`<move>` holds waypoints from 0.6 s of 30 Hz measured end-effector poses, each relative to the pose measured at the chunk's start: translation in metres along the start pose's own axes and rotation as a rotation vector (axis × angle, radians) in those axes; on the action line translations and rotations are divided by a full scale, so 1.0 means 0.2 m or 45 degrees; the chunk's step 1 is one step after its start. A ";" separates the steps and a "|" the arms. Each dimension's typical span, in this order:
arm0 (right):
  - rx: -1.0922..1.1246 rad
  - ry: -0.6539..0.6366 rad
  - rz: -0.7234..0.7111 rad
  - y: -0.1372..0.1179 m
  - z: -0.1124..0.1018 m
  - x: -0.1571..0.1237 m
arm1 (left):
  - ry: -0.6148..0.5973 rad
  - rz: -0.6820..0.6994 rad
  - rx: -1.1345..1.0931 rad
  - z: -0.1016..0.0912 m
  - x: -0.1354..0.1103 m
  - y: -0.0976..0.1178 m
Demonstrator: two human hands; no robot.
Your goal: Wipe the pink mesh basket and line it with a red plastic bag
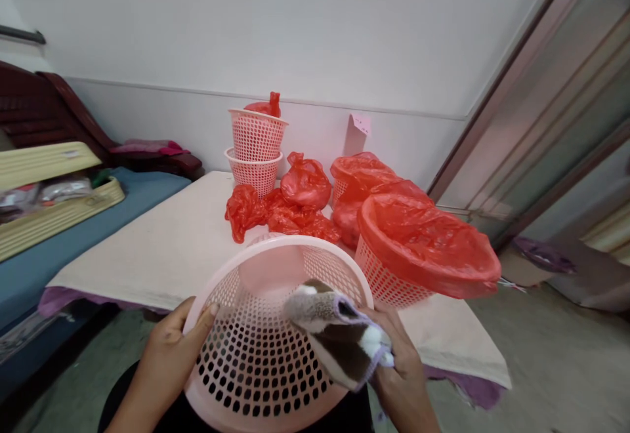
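A pink perforated plastic basket (231, 380) is tilted toward me in front of the table, its open mouth facing me. My left hand (170, 348) is closed on its left rim, thumb inside and fingers outside. At the right side of the mouth, my right hand (401, 367) is closed around a folded fuzzy cloth (339, 338), brown, grey and white with purple edging. The cloth lies against the inside wall of the basket and is slightly blurred. Part of my right hand's fingers is hidden by the cloth.
Behind stand a basket lined with a red plastic bag (428, 243), another bagged basket (364, 170) and crumpled red bags (305, 184). Two stacked pink baskets (258, 134) are near the wall. A cream cloth covers the table (147, 243). At left is a yellow case (63, 206) on a blue bed.
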State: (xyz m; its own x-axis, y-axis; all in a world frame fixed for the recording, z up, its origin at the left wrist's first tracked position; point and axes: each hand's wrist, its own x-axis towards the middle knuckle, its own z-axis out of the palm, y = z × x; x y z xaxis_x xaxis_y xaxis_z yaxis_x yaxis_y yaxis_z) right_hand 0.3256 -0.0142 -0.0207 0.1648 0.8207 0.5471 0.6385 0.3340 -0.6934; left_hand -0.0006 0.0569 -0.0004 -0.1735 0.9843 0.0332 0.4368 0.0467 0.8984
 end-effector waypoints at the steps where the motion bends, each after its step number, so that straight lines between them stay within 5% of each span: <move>1: 0.077 -0.062 0.058 0.01 0.00 0.00 | -0.010 0.011 0.031 -0.01 0.00 0.01; 4: 0.223 -0.037 0.181 0.01 0.02 0.01 | 0.113 0.157 0.229 -0.05 -0.02 0.05; 8: 0.307 0.117 0.308 0.00 0.04 0.06 | 0.540 0.752 0.518 -0.07 -0.16 0.12; 10: 0.341 0.128 0.351 -0.02 0.05 0.10 | 0.399 1.133 0.656 -0.02 -0.24 0.12; 13: 0.423 0.092 0.363 -0.07 0.08 0.16 | -0.047 1.647 0.850 0.14 -0.32 0.04; 15: 0.496 0.050 0.358 -0.12 0.11 0.20 | -0.062 1.776 0.911 0.24 -0.33 -0.04; 18: 0.659 -0.015 0.381 -0.18 0.12 0.23 | -0.135 1.697 0.948 0.32 -0.29 -0.12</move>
State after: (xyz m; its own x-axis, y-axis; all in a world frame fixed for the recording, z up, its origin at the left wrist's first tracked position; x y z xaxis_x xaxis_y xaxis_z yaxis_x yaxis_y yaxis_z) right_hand 0.2916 0.0227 0.0174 0.2705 0.9181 0.2897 0.1162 0.2676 -0.9565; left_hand 0.0550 0.0096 -0.0509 0.7392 0.3838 0.5534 0.5544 -0.8133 -0.1766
